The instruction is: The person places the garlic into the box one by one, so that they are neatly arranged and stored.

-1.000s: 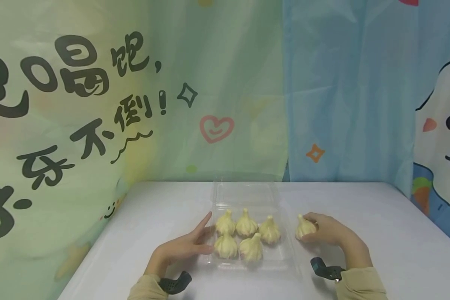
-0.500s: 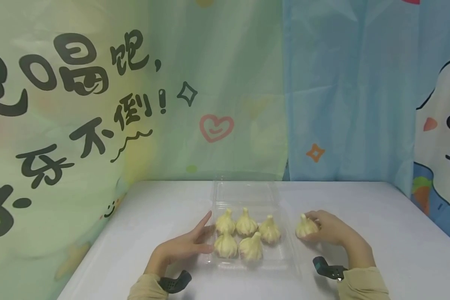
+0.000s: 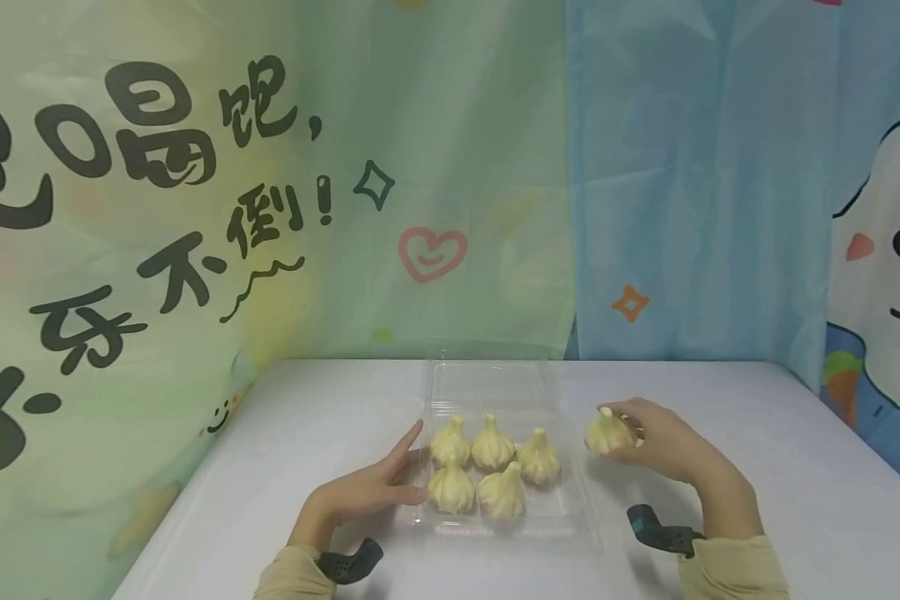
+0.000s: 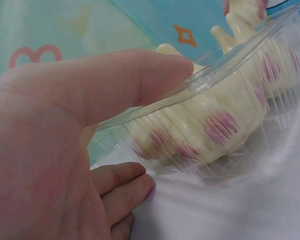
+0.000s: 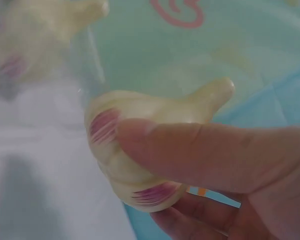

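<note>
A garlic bulb [image 3: 607, 432] is held by my right hand [image 3: 663, 437], right of the clear plastic container [image 3: 558, 504] and just above the table. In the right wrist view, the thumb [image 5: 190, 150] presses one side of this purple-streaked bulb and fingers support it below. My left hand [image 3: 367, 492] rests against the container's left side. Its thumb [image 4: 140, 75] lies at the rim, while the other fingers [image 4: 122, 192] stretch out low beside the wall. Inside the container sit several more garlic bulbs [image 3: 493, 446]; its front right part holds none.
The container's clear lid [image 3: 491, 383] is flipped back behind it on the white table [image 3: 330, 417]. Behind the table hang printed curtains [image 3: 435, 167] in green and blue. Each wrist carries a dark strap device [image 3: 352, 562].
My right hand has lifted the garlic bulb off the table and shifted it slightly toward the container. The left hand has stayed in place at the container's side.
</note>
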{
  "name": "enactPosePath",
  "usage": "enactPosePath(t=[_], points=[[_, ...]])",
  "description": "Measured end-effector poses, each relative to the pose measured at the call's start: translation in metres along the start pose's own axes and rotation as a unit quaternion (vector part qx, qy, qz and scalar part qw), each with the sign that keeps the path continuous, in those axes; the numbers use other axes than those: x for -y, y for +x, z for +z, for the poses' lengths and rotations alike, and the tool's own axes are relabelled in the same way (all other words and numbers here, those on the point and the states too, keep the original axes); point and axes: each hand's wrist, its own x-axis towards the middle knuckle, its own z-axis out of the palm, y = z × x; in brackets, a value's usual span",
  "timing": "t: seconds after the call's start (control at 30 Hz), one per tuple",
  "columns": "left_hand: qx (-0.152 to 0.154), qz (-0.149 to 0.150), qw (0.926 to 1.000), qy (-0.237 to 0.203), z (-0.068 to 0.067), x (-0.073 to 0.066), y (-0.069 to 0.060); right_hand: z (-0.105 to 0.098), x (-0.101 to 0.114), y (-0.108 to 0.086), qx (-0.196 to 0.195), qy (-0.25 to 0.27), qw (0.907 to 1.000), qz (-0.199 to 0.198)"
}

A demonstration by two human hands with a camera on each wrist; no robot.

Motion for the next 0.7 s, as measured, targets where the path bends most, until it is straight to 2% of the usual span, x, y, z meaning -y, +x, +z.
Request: enactPosePath(t=[0.27, 0.4, 0.7], points=[[-0.003, 0.000, 1.0000, -0.001, 0.000, -0.002, 0.000, -0.006, 0.030, -0.005, -0.002, 0.020, 0.9985, -0.050], [-0.002, -0.001, 1.0000, -0.004, 0.001, -0.001, -0.001, -0.004, 0.043, -0.005, 0.018, 0.037, 0.9965, -0.073], [-0.002, -0.002, 1.0000, -0.004, 0.000, -0.001, 0.000, 0.009, 0.059, 0.002, 0.089, 0.054, 0.9929, -0.057]])
